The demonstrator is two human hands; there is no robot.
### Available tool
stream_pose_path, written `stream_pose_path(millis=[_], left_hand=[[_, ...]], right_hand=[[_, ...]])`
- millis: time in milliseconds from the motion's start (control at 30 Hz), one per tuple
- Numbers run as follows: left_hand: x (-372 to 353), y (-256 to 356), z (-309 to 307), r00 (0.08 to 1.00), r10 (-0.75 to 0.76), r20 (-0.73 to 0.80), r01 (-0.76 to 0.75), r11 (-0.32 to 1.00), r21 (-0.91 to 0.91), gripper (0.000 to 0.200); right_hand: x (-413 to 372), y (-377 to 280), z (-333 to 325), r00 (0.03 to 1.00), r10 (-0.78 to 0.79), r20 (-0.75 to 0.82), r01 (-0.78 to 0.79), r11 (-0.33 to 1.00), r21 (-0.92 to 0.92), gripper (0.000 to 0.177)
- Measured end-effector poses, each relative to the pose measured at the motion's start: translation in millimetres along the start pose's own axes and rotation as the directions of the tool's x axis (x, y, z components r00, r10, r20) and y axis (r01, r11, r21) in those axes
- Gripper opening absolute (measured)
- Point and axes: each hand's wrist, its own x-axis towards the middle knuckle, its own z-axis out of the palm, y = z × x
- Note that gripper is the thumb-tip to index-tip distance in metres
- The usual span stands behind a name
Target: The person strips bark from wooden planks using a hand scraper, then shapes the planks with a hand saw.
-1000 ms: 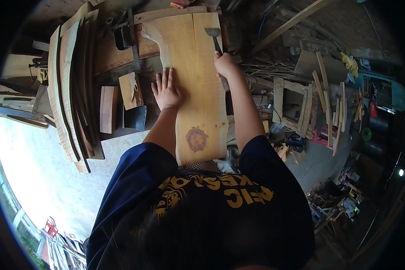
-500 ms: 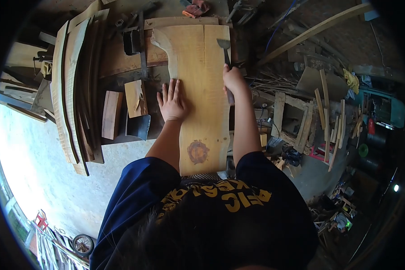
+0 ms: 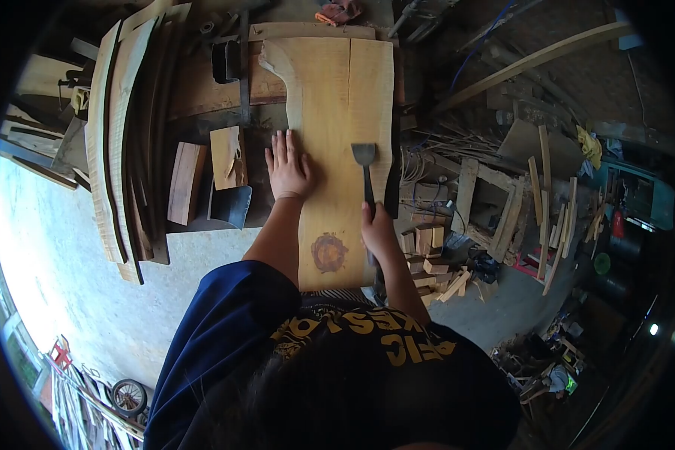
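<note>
A thick wooden slab [image 3: 326, 97] lies lengthwise before me, with a wavy left edge, a crack at its far end and a dark round knot [image 3: 328, 253] at its near end. On its left edge my left hand [image 3: 288, 171] rests flat, fingers spread. My right hand [image 3: 379, 231] is wrapped round the long dark handle of a scraper [image 3: 364, 154] over the slab's right side. The scraper's broad flat blade points away from me and overlaps the slab's surface.
Long curved boards [image 3: 116, 142] are stacked at the left, with short wood blocks [image 3: 187, 184] nearer the slab. Wood offcuts [image 3: 433, 262] lie at the lower right, past them a wooden frame [image 3: 495, 202]. A reddish cloth or glove [image 3: 339, 12] sits at the far end.
My right hand has drawn the scraper back towards me, from the slab's far right corner to about its middle. My left hand stays flat on the left edge.
</note>
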Motion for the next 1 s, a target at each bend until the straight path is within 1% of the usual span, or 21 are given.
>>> stream_pose_path(millis=[33,100,133,200,267,300,333,367,400,467,567,667,700,767,833,900,933,967,1000], left_hand=[[-0.1,-0.7,0.2,1.0,-0.004,-0.006,0.004,1.0,0.0,0.063],[-0.4,-2.6,2.1,1.0,0.014,0.015,-0.014,1.0,0.023,0.063],[-0.6,-2.6,2.6,1.0,0.024,-0.004,-0.024,1.0,0.018,0.062],[-1.2,-4.2,2.5,1.0,0.022,0.003,-0.022,1.0,0.012,0.061],[-1.0,-5.6,2.5,1.0,0.021,0.007,-0.021,1.0,0.004,0.06],[-1.4,-6.7,2.3,1.0,0.02,0.004,-0.02,1.0,-0.02,0.059],[-1.1,-7.3,2.1,1.0,0.02,-0.003,-0.02,0.999,-0.043,0.058],[-1.2,-7.7,2.3,1.0,0.02,-0.006,-0.02,0.999,-0.041,0.058],[-1.6,-8.1,3.3,1.0,0.019,-0.017,-0.02,0.999,-0.05,0.056],[-0.3,-8.6,5.2,0.999,0.018,-0.035,-0.021,0.998,-0.059,0.054],[-2.7,-8.7,5.7,0.998,0.023,-0.051,-0.027,0.997,-0.071,0.051],[-1.8,-8.9,5.2,0.997,0.025,-0.067,-0.031,0.995,-0.09,0.049],[-1.9,-10.0,7.0,0.997,0.024,-0.072,-0.032,0.993,-0.113,0.049],[-1.9,-11.1,7.7,0.997,0.016,-0.076,-0.027,0.99,-0.141,0.049],[-2.0,-10.5,7.0,0.997,0.019,-0.07,-0.029,0.988,-0.149,0.05],[-1.4,-9.0,6.3,0.997,0.021,-0.076,-0.032,0.989,-0.144,0.05],[-1.5,-9.8,5.6,0.996,0.03,-0.082,-0.041,0.99,-0.134,0.05],[-1.8,-10.1,7.2,0.996,0.023,-0.087,-0.036,0.988,-0.147,0.049],[-2.6,-10.4,7.3,0.997,0.018,-0.081,-0.03,0.989,-0.148,0.049]], right_hand=[[-20.0,-9.6,-5.5,0.991,0.098,0.088,-0.1,0.995,0.022,0.04],[-25.2,-3.2,0.6,0.999,0.022,0.043,-0.025,0.998,0.062,0.034],[-15.8,-1.1,3.2,0.999,0.021,0.047,-0.024,0.998,0.061,0.034],[21.4,-6.4,5.5,0.986,-0.135,-0.093,0.128,0.989,-0.077,0.04],[63.4,-52.6,-6.2,0.99,-0.129,-0.052,0.123,0.986,-0.111,0.041],[81.3,-85.3,-15.3,0.996,-0.091,-0.022,0.089,0.994,-0.061,0.042],[77.0,-137.9,-34.8,0.999,0.019,0.037,-0.017,0.999,-0.038,0.042],[98.1,-154.3,-36.2,0.999,-0.037,0.028,0.037,0.999,0.0,0.043],[119.7,-171.1,-41.1,0.994,-0.041,0.101,0.045,0.998,-0.042,0.044],[136.2,-198.5,-45.0,0.993,-0.033,0.109,0.036,0.999,-0.025,0.045],[133.1,-198.6,-38.2,0.994,-0.044,0.096,0.047,0.999,-0.026,0.049],[97.4,-169.7,-27.0,0.996,-0.013,0.087,0.015,1.0,-0.027,0.043],[85.3,-154.1,-20.8,0.998,-0.02,0.067,0.023,0.999,-0.043,0.041],[57.4,-132.5,-14.5,0.994,0.035,0.1,-0.023,0.993,-0.111,0.042],[42.8,-125.8,-7.3,0.995,0.055,0.085,-0.043,0.99,-0.136,0.043],[54.0,-133.3,-5.4,0.996,0.043,0.08,-0.031,0.989,-0.146,0.044],[69.2,-141.6,-5.5,0.996,0.023,0.091,-0.011,0.991,-0.13,0.045],[74.6,-162.6,-9.0,0.996,-0.004,0.093,0.009,0.999,-0.05,0.047],[89.7,-177.5,-10.2,0.993,-0.03,0.111,0.037,0.998,-0.055,0.048]])
